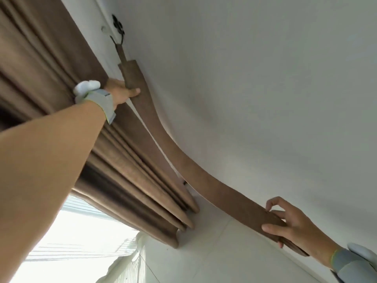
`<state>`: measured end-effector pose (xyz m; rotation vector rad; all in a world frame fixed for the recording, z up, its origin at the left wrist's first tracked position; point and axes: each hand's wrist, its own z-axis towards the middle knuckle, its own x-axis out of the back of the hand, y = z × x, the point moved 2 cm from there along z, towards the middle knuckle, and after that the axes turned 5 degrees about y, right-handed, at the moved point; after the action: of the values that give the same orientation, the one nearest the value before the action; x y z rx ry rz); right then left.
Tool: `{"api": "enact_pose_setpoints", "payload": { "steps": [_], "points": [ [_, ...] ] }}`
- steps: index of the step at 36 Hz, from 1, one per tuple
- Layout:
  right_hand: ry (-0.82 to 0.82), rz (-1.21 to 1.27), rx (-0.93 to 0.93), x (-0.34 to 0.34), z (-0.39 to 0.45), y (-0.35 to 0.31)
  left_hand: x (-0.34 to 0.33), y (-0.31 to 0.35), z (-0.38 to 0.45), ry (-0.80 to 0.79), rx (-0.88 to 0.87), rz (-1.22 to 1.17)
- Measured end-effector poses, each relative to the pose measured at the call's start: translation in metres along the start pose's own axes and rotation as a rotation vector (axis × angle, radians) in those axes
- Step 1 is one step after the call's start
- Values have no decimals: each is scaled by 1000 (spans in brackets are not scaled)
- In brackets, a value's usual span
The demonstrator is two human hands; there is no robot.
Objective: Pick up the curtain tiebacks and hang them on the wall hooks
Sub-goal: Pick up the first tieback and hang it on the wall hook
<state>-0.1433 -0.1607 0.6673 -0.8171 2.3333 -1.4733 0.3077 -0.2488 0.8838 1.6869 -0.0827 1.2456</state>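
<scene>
A long brown fabric tieback (183,160) hangs from a dark wall hook (118,24) at the upper left and runs diagonally down along the white wall to the lower right. My left hand (120,91) reaches behind the brown curtain's edge, its thumb pressing on the tieback's upper part just below the hook. My right hand (289,223) grips the tieback's lower end, fingers wrapped around it. Both wrists wear grey bands.
The pleated brown curtain (71,82) fills the left side, its hem ending near the white floor (214,252). A bright window with sheer white fabric (126,262) shows at the bottom left. The white wall (265,78) fills the right.
</scene>
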Motion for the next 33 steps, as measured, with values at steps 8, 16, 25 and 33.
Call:
{"api": "enact_pose_setpoints", "payload": {
  "steps": [8, 16, 25, 33],
  "points": [
    [-140, 41, 185, -24, -21, -77, -13, -11, 4, -7, 19, -130],
    [-151, 164, 331, -38, -19, -160, 0, -16, 10, -7, 44, -129],
    [-4, 113, 334, -68, 12, -258, 15, -10, 12, -104, 39, -2],
    [-49, 84, 328, -111, 43, -329, 21, -11, 9, -187, 18, 54]
  ]
}}
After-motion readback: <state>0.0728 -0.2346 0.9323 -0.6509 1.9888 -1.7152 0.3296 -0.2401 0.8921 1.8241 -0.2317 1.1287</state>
